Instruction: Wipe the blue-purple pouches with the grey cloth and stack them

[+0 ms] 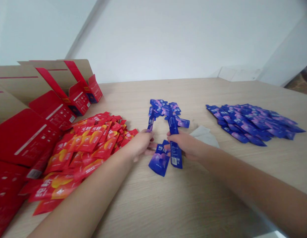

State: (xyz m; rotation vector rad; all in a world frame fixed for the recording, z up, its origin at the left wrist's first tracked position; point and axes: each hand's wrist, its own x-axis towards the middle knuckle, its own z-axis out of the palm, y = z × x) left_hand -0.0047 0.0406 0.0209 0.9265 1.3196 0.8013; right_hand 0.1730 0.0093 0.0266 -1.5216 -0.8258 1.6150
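Note:
My left hand (pixel 140 144) is closed on blue sachets: one (pixel 150 124) sticks up from its fingers and another (pixel 160 159) hangs below, between both hands. My right hand (pixel 185 144) grips an upright blue sachet (pixel 174 142) in a fist. Just beyond both hands lies a small heap of blue sachets (pixel 165 110) on the wooden table (pixel 168 198).
A large spread of red sachets (pixel 86 145) lies at the left, beside flat red cardboard boxes (pixel 31 125). A row of blue sachets (pixel 252 124) lies at the right. A white tissue (pixel 205 135) sits behind my right hand. A white wall stands behind the table.

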